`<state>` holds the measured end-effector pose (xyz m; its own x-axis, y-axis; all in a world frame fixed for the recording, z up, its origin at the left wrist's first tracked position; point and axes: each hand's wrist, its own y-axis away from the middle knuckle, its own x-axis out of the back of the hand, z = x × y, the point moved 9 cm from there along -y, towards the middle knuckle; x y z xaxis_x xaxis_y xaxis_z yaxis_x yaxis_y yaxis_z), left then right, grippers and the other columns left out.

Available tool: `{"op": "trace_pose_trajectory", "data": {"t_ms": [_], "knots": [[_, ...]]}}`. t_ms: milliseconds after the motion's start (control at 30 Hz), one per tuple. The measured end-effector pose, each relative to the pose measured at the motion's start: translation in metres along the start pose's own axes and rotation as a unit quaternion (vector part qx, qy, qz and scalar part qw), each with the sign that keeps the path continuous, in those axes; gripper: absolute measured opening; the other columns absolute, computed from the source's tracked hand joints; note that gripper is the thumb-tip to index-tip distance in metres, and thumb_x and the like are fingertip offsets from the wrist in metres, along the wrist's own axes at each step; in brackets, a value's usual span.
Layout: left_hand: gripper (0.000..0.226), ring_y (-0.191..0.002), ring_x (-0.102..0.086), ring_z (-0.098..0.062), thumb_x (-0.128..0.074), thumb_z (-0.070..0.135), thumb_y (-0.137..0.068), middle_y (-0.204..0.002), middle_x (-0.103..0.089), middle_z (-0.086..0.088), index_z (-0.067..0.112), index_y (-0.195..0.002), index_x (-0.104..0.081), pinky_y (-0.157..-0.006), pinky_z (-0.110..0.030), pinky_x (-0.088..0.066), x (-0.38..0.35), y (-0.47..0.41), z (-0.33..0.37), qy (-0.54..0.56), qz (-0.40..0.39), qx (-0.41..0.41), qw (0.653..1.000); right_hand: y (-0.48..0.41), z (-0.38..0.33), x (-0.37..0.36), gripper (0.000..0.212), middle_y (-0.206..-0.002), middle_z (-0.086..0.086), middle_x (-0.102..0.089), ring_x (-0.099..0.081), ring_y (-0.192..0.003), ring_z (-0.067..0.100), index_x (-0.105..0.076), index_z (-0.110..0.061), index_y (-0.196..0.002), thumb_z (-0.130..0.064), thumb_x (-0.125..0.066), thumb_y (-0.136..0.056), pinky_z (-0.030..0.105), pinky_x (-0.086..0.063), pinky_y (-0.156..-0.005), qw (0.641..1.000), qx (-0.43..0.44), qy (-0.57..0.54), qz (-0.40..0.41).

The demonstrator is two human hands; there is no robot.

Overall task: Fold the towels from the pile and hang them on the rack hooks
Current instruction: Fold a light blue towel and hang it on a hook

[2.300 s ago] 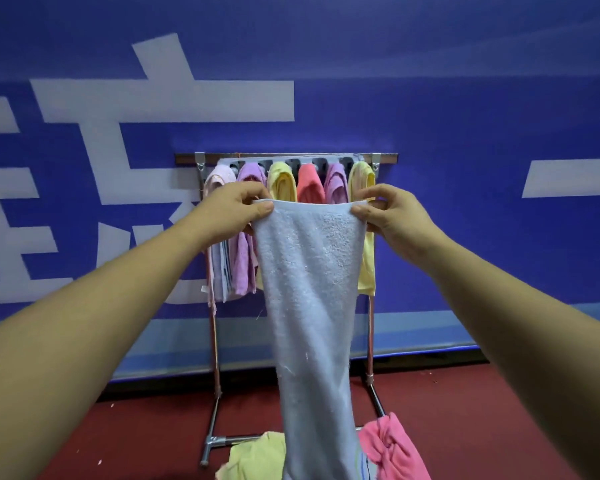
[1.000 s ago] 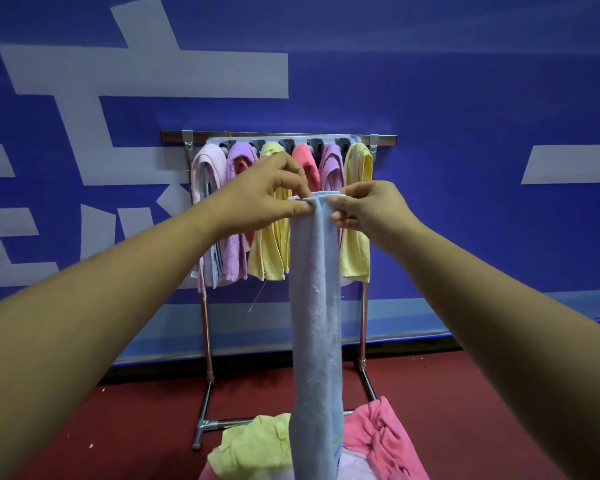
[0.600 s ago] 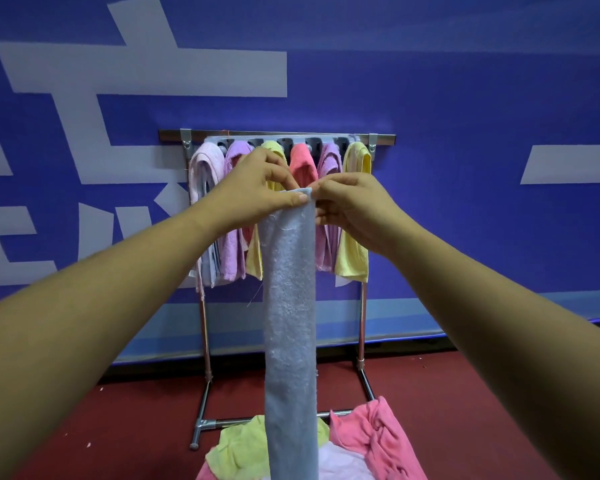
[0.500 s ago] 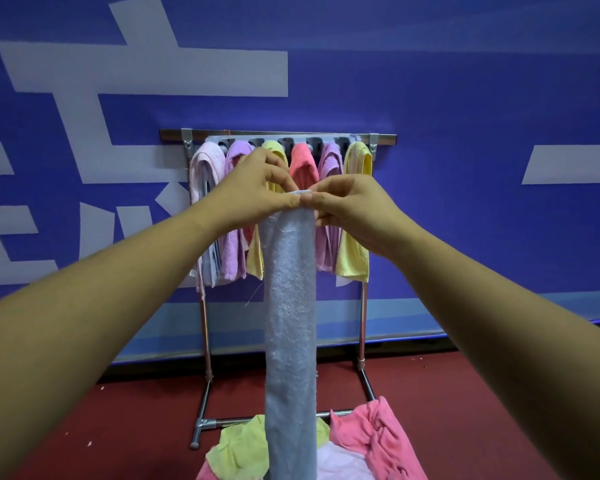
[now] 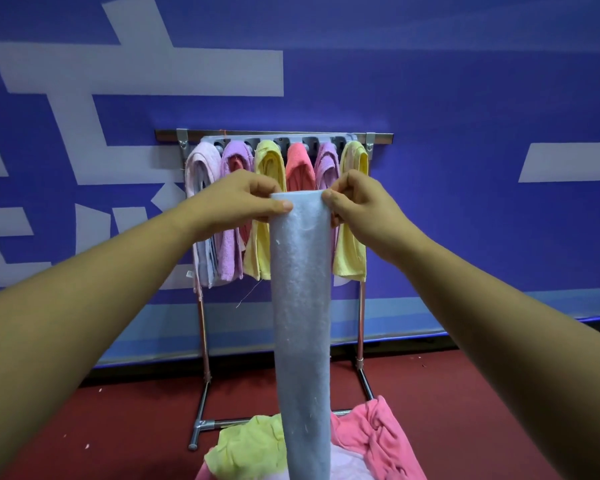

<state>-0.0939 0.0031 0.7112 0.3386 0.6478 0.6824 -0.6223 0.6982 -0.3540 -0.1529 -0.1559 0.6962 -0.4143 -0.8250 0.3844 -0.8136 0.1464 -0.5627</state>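
Observation:
A light blue towel (image 5: 300, 306), folded lengthwise into a narrow strip, hangs straight down in front of me. My left hand (image 5: 236, 200) pinches its top left corner and my right hand (image 5: 359, 202) pinches its top right corner. Behind them stands the metal rack (image 5: 274, 136), and on its hooks hang several folded towels: pale pink (image 5: 201, 168), purple (image 5: 232, 161), yellow (image 5: 269, 161), coral (image 5: 300, 164), purple and yellow. The pile (image 5: 253, 445) of loose yellow-green, pink and white towels lies below, under the hanging strip.
The rack stands on thin metal legs (image 5: 203, 341) with a floor bar on red flooring (image 5: 118, 427). A blue wall (image 5: 465, 98) with large white lettering is right behind it.
The towel went from a wide spread to a narrow fold as my hands came together. In the last half second my hands moved slightly apart, holding the folded top edge flat.

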Motion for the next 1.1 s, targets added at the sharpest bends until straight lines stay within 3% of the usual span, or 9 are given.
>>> {"op": "trace_pose_trajectory", "data": {"t_ms": [133, 233, 300, 467, 633, 800, 967, 1033, 1100], "knots": [[0.013, -0.072, -0.062, -0.011, -0.062, 0.016, -0.093, -0.076, -0.064, 0.000, 0.008, -0.083, -0.065, -0.073, -0.024, -0.054, 0.009, -0.006, 0.017, 0.267, 0.004, -0.027, 0.963, -0.009, -0.019, 0.012, 0.023, -0.062, -0.005, -0.054, -0.048, -0.055, 0.009, -0.051, -0.012, -0.078, -0.009, -0.056, -0.100, 0.025, -0.043, -0.059, 0.975, -0.024, -0.221, -0.021], [0.025, -0.081, -0.066, -0.015, -0.059, 0.016, -0.096, -0.087, -0.067, -0.008, -0.009, -0.100, -0.063, -0.077, -0.027, -0.055, 0.004, -0.013, 0.013, 0.152, 0.009, -0.012, 0.988, -0.015, -0.017, 0.021, 0.025, -0.061, -0.011, -0.048, -0.044, -0.056, 0.007, -0.050, -0.017, -0.074, -0.013, -0.059, -0.097, 0.026, -0.039, -0.057, 0.996, -0.005, -0.085, 0.002], [0.021, -0.081, -0.066, -0.015, -0.059, 0.017, -0.096, -0.086, -0.067, -0.008, -0.004, -0.097, -0.064, -0.077, -0.027, -0.056, 0.002, -0.015, 0.007, 0.138, 0.021, 0.000, 0.990, -0.015, -0.007, 0.022, 0.023, -0.067, -0.007, -0.050, -0.048, -0.059, 0.008, -0.051, -0.016, -0.076, -0.013, -0.060, -0.097, 0.027, -0.044, -0.059, 0.999, -0.009, -0.042, 0.010], [0.020, -0.084, -0.068, -0.014, -0.070, 0.025, -0.089, -0.089, -0.068, -0.004, 0.007, -0.094, -0.062, -0.075, -0.027, -0.057, -0.008, -0.012, 0.003, 0.092, 0.005, 0.004, 0.996, -0.011, 0.006, 0.022, 0.014, -0.075, -0.001, -0.057, -0.056, -0.062, 0.005, -0.056, -0.013, -0.084, -0.011, -0.062, -0.097, 0.024, -0.050, -0.063, 0.996, -0.012, -0.087, 0.013], [0.018, -0.079, -0.065, -0.012, -0.075, 0.019, -0.086, -0.085, -0.068, -0.007, 0.011, -0.091, -0.059, -0.068, -0.024, -0.053, -0.005, -0.012, 0.011, 0.091, 0.085, -0.019, 0.992, -0.011, 0.010, 0.022, 0.005, -0.080, -0.001, -0.064, -0.062, -0.066, 0.004, -0.062, -0.010, -0.100, -0.006, -0.062, -0.097, 0.024, -0.051, -0.064, 0.992, -0.023, -0.121, 0.013], [0.017, -0.093, -0.068, -0.020, -0.073, 0.025, -0.087, -0.097, -0.072, -0.008, 0.017, -0.102, -0.070, -0.084, -0.033, -0.055, -0.006, -0.016, 0.006, 0.070, 0.101, 0.000, 0.992, -0.016, 0.003, 0.022, 0.013, -0.098, 0.008, -0.069, -0.065, -0.088, 0.017, -0.069, -0.011, -0.104, -0.007, -0.058, -0.098, 0.036, -0.055, -0.082, 0.993, -0.023, -0.113, -0.036], [0.010, -0.082, -0.067, -0.013, -0.072, 0.023, -0.088, -0.086, -0.071, -0.001, 0.015, -0.093, -0.073, -0.077, -0.030, -0.057, -0.004, -0.013, 0.009, 0.078, 0.110, 0.000, 0.991, -0.014, -0.005, 0.007, 0.012, -0.100, 0.009, -0.072, -0.068, -0.095, 0.020, -0.072, -0.009, -0.104, -0.012, -0.063, -0.097, 0.043, -0.053, -0.097, 0.982, -0.037, -0.143, -0.117], [0.009, -0.082, -0.068, -0.012, -0.072, 0.024, -0.088, -0.085, -0.071, 0.000, 0.017, -0.092, -0.073, -0.076, -0.030, -0.056, -0.004, -0.011, 0.011, 0.077, 0.111, -0.004, 0.991, -0.011, -0.012, 0.002, 0.021, -0.098, 0.007, -0.073, -0.068, -0.094, 0.020, -0.074, -0.011, -0.103, -0.027, -0.074, -0.089, 0.040, -0.054, -0.092, 0.982, -0.017, -0.105, -0.155], [0.004, -0.084, -0.067, -0.015, -0.073, 0.024, -0.086, -0.085, -0.071, 0.000, 0.020, -0.088, -0.074, -0.082, -0.038, -0.057, -0.005, -0.011, 0.009, 0.079, 0.107, -0.009, 0.991, -0.010, -0.018, 0.000, 0.027, -0.084, 0.004, -0.064, -0.059, -0.077, 0.017, -0.075, -0.009, -0.097, -0.035, -0.076, -0.087, 0.034, -0.045, -0.070, 0.985, 0.014, 0.038, -0.168]]}}
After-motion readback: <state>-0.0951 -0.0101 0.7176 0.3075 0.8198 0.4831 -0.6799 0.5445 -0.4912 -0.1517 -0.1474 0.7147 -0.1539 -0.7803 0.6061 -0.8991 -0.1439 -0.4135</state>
